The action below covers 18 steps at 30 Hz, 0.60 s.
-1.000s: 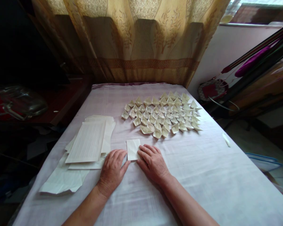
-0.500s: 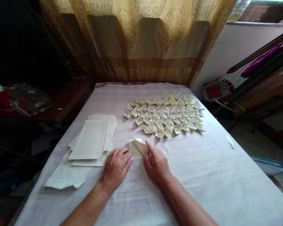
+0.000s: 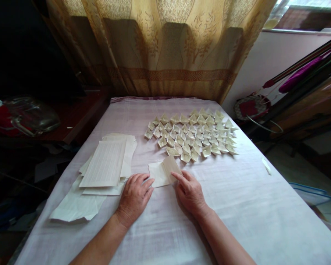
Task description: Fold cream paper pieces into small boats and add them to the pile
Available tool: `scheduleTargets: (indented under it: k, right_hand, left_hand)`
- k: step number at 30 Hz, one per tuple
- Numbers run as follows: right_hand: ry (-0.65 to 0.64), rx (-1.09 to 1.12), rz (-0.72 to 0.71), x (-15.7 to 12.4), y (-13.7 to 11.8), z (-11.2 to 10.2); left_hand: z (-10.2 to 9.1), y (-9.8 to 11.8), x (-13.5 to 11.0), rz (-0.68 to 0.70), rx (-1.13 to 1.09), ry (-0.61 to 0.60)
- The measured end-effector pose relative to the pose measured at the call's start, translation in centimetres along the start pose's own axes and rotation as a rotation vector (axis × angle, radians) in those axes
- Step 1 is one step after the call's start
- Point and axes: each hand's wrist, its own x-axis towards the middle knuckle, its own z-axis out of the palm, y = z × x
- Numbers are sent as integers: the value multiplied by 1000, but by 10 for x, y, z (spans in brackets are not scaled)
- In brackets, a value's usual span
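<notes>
A small sheet of paper (image 3: 157, 174) lies on the cloth between my hands, its right part a raised flap (image 3: 171, 165). My right hand (image 3: 191, 193) is at the flap's right edge, index finger stretched over it and the other fingers curled; the thumb is mostly hidden. My left hand (image 3: 135, 193) rests palm down on the cloth, fingers loosely extended, fingertips at the sheet's left edge. Beyond the sheet stand several rows of small folded paper boats (image 3: 189, 137), close together.
A stack of lined paper (image 3: 103, 165) lies left of my left hand, over a crumpled sheet (image 3: 74, 206). The table (image 3: 237, 213) has a pale cloth. A white sliver (image 3: 266, 166) lies near its right edge. A curtain (image 3: 165, 48) hangs behind; a glass jar (image 3: 33, 114) stands at left.
The paper's flap has swung over to the right and opened out, showing more of its face. My right hand has moved slightly right with it; my left hand stays nearly still.
</notes>
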Motion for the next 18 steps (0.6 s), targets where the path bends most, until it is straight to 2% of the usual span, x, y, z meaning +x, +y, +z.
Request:
scheduleTargets:
  k: [3, 7, 13, 15, 18]
  right_hand:
    - [18, -7, -15, 1, -1, -3]
    - [24, 51, -109, 7, -16, -3]
    - [-169, 58, -172, 15, -28, 1]
    - [-211, 33, -169, 17, -28, 0]
    - [-202, -6, -189, 20, -28, 0]
  left_hand:
    - [0, -1, 0, 1, 0, 1]
    - [1, -2, 0, 21, 3, 13]
    - [4, -3, -3, 15, -7, 107]
    - [2, -2, -3, 14, -14, 99]
    - [0, 0, -1, 33, -1, 41]
